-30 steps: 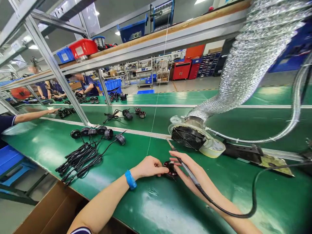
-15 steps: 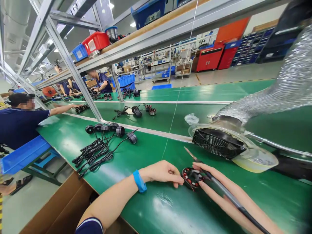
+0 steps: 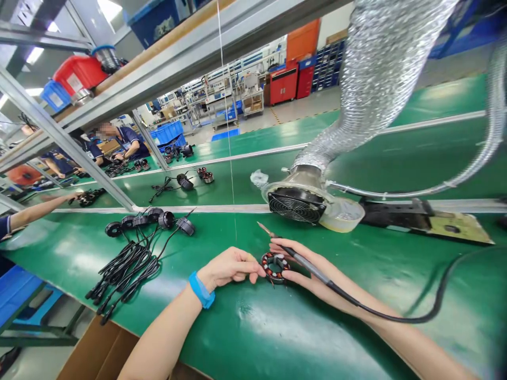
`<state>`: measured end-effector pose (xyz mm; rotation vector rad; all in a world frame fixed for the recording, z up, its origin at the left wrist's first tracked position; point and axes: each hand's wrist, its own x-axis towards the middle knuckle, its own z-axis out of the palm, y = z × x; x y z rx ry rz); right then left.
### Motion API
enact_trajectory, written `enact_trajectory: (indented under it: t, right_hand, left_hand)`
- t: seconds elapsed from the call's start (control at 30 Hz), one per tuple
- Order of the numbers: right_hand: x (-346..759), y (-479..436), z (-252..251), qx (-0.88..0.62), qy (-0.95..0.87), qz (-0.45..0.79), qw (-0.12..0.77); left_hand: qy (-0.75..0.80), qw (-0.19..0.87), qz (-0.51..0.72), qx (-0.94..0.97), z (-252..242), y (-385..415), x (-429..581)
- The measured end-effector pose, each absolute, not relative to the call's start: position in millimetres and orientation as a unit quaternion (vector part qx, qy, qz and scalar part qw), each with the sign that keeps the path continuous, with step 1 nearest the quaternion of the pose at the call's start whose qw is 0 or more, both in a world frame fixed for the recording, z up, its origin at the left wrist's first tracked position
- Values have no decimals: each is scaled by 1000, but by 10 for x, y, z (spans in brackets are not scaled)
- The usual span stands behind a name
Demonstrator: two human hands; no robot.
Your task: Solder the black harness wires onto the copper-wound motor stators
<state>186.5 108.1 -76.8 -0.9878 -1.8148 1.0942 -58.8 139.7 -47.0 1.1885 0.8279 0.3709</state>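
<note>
A ring-shaped motor stator (image 3: 274, 267) with red-brown windings lies between my hands over the green bench. My left hand (image 3: 232, 266), a blue band at its wrist, is closed in a pinch, its fingertips at the stator's left edge. A thin solder wire (image 3: 231, 158) hangs from above and runs down into this hand; its end is hidden. A soldering iron (image 3: 312, 270) rests in my right hand (image 3: 317, 264), its bare tip pointing up and left, away from the stator. The thumb and fingers of that hand also touch the stator's right side.
Several black round parts with cables (image 3: 134, 248) lie left on the bench. Ahead stands a fan (image 3: 297, 205) with a foil duct (image 3: 364, 79), beside a clear tub (image 3: 343, 214). The iron's cord (image 3: 435, 301) loops at right. A co-worker's arm (image 3: 39, 210) reaches in at far left.
My view has turned to the right, so the scene shifts left. The stator now faces me more fully, between both hands. The same grips on iron and wire continue.
</note>
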Motion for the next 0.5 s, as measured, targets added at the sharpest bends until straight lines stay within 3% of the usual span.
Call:
enact_trajectory:
  t: [0.2, 0.37, 0.5]
  right_hand:
    - [1731, 1033, -805, -428, -719, 332, 435]
    - [1641, 1001, -824, -434, -717, 298, 456]
    - [1642, 1002, -877, -429, -713, 313, 458]
  left_hand:
    - [419, 694, 250, 530, -463, 1357, -454]
    - [449, 579, 150, 664, -369, 1346, -576]
    - [415, 596, 120, 676, -303, 1319, -614]
